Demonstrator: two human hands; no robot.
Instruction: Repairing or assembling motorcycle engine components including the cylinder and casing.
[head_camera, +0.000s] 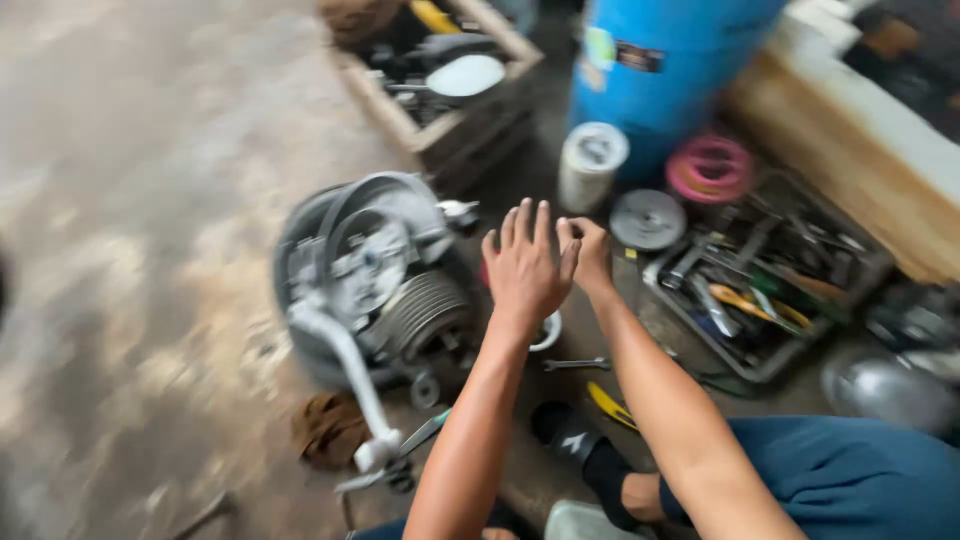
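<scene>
At frame centre, just above a small white ring (548, 330) on the concrete floor (130, 250), both hands meet. Left hand (525, 265): open, 5 fingers spread, back to cam, holding nothing visible. Right hand (590, 252): curled, fingertips touching the left's edge; can't tell if it pinches anything, view blurred.

From the hands:
- 9 o'clock, close: 1 small engine (375, 275), grey metal, round fan housing, ribbed cylinder fins, pale bent pipe.
- 6 o'clock: 1 steel wrench (577, 364); 1 yellow-handled tool (610, 405).
- 7 o'clock: 1 brown rag (328, 428), crumpled.
- 1 o'clock: 1 white round can (592, 162); 1 flat grey disc (648, 219); 1 pink coil (710, 168).
- 3 o'clock: 1 tool tray (760, 372), rectangular, jumbled hand tools.
- 12 o'clock: 1 blue plastic drum (665, 60); 1 wooden crate (440, 135) w/ parts.
</scene>
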